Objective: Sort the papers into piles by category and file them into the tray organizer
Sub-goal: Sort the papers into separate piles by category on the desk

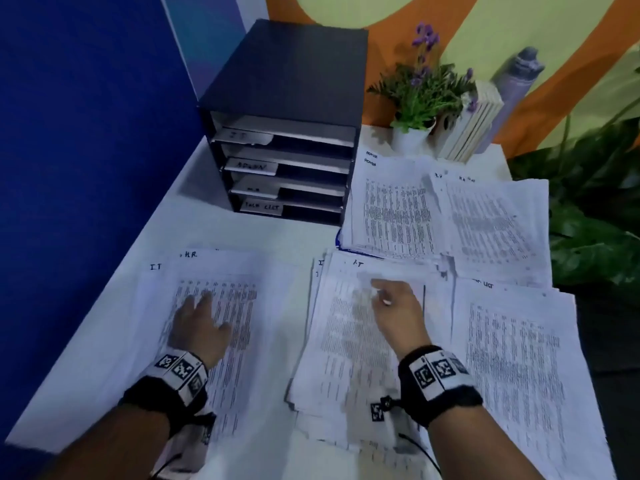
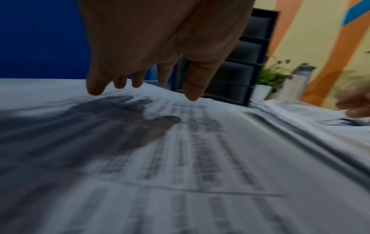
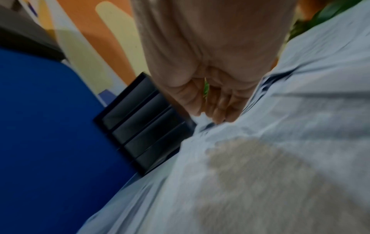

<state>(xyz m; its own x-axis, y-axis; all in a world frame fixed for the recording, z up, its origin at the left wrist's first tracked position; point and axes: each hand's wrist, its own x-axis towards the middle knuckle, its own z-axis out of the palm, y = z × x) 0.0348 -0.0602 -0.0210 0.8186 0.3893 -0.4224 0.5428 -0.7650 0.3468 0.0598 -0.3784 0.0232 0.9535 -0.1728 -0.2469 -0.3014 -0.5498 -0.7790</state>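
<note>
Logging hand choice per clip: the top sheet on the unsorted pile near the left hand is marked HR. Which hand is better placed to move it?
Left, probably. The left hand hovers open right above that HR-marked printed white sheet, while the right hand is busy, fingers pinching paper on the IT-marked pile.

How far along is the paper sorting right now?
Done: sorted piles lie beside the tray organizer. In hand: the right hand pinches the top IT sheet; the left hand hovers over the mixed stack. Left: finishing that stack and filing; the visible trays look empty.
</note>
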